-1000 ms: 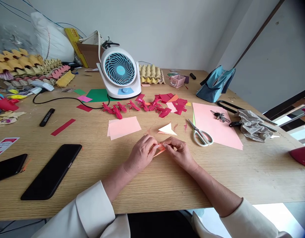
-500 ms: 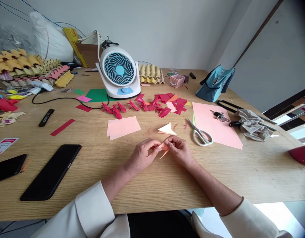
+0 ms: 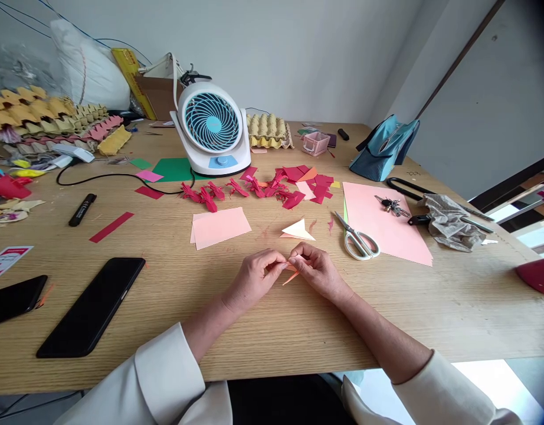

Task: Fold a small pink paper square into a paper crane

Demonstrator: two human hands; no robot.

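Note:
Between both hands is a small folded orange-pink paper, largely covered by the fingers. My left hand pinches its left side, and my right hand pinches the right side, with the fingertips of both nearly touching. A pointed flap sticks out below them. Just beyond the hands lies a pale folded paper piece. Two pink paper rectangles overlap to the left of it. White-handled scissors rest to the right, blades pointing away.
Red folded pieces and red scraps lie across the middle, before a white fan. Large pink sheets with keys are at right, near a blue bag. A black phone and marker lie left.
The right fingers have shifted slightly left, closer to the left fingertips. More of the folded paper is covered, and its lower flap now slants further to the left.

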